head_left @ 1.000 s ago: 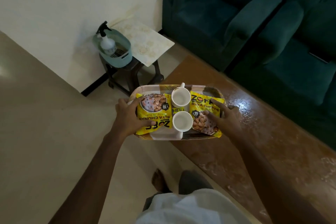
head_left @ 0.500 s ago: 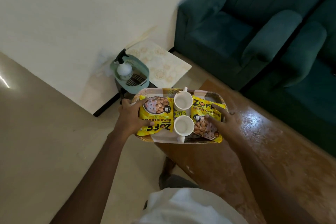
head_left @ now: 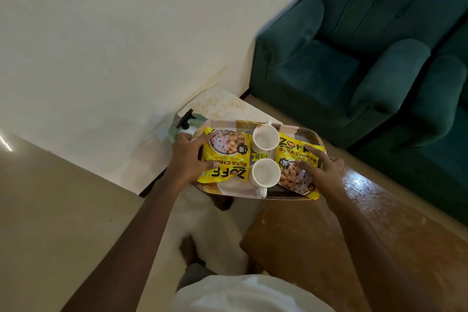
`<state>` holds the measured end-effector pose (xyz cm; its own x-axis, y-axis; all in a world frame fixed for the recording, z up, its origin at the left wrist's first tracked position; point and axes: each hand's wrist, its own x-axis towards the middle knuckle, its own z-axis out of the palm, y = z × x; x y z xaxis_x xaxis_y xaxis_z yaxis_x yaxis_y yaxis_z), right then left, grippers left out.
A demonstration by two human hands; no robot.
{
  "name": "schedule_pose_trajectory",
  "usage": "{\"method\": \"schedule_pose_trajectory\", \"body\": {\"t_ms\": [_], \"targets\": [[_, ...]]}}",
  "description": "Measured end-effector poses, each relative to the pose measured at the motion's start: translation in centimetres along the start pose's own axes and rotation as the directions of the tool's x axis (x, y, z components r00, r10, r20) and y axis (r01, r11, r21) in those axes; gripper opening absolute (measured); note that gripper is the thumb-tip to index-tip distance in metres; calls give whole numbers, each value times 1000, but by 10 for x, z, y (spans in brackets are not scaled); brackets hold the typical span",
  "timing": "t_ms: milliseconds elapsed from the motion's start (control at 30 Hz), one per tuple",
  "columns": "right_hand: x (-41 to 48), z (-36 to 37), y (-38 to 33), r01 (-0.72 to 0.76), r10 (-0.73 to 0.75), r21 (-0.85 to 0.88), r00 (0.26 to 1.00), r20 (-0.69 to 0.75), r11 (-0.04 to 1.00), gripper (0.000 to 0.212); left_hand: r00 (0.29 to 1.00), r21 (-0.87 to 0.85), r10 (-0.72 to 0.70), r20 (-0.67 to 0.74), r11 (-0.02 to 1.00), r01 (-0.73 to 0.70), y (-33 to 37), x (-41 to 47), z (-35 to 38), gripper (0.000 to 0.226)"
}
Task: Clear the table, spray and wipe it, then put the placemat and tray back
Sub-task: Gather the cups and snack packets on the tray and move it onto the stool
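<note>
Both hands hold the tray (head_left: 276,191) in the air, past the end of the wooden surface (head_left: 316,248). Left hand (head_left: 188,159) and right hand (head_left: 323,172) grip opposite ends, fingers closed over the yellow packets (head_left: 225,157). Two white cups (head_left: 264,157) stand between the packets.

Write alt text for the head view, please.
Two hands, left hand and right hand, carry a tray with two white cups and two yellow snack packets, beside a wooden table. Green sofas stand behind.
</note>
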<state>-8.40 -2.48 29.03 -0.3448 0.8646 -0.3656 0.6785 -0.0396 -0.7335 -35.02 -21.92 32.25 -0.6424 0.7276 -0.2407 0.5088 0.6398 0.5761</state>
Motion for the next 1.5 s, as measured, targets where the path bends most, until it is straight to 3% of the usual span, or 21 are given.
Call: {"method": "schedule_pose_trajectory", "body": {"t_ms": [333,667,800,933,1167,1500], "targets": [[0,76,-84,-89,117,165,978,-170,982,47,978,89,184,95,977,-192,-45,100,-82,84],[28,110,-116,-149,196,192,947,-254,970,44,950,59,281,136,955,-291,-50,184,-115,79],[51,116,-121,-185,250,252,934,-255,950,44,942,46,296,161,951,-307,-43,221,-115,78],[95,124,-104,-196,259,263,937,-233,945,67,939,59,284,194,952,-300,-37,260,-111,77],[135,119,-139,-228,271,201,936,-224,953,46,939,72,256,232,958,-279,-30,317,-102,77],[212,152,-149,-233,284,203,918,-277,951,51,926,0,260,273,963,-270,-42,414,-78,75]]}}
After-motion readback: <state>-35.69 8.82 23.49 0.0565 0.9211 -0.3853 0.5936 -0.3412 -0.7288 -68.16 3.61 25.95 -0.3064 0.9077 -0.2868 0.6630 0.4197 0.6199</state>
